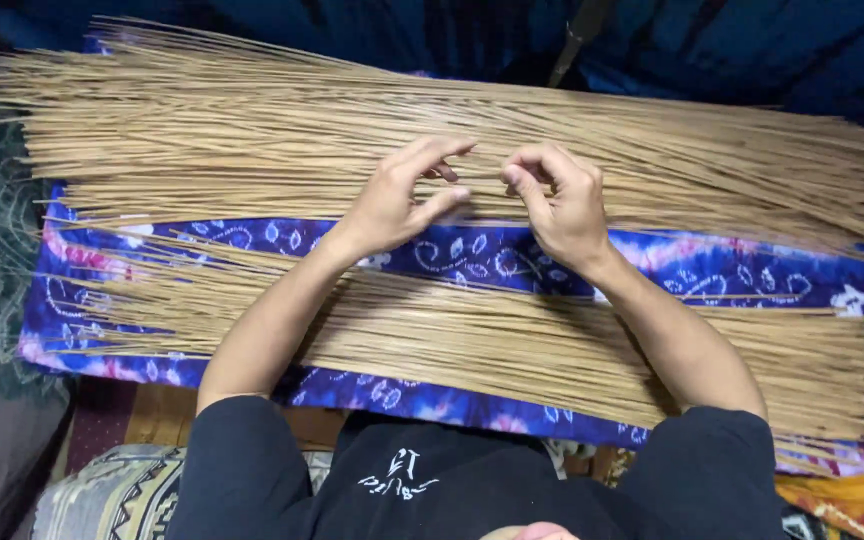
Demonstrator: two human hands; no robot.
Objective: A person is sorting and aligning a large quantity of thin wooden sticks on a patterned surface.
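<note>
Your left hand [397, 200] and your right hand [557, 205] hover side by side over the near edge of the far heap of sticks [252, 130], close together but not touching; the left thumb and forefinger are drawn toward each other with the other fingers fanned above them, and the right fingers [542, 160] are curled inward with the thumb tucked against the forefinger; whether either pinch actually holds a stick, you cannot tell, because anything between the fingertips is too thin to make out against the heap behind; that far heap lies spread across the blue patterned cloth [712, 265] from the left edge to the right, its thin tan sticks running roughly side to side; a 2nd, nearer heap of sticks [512, 345] lies under your forearms, separated from the far one by a bare band of cloth; a few loose sticks stray across that band at the left; your black sleeves [242, 460] sit at the bottom of the view, with an orange cloth [852, 500] at the lower right and a pale patterned cushion [112, 495] at the lower left.
</note>
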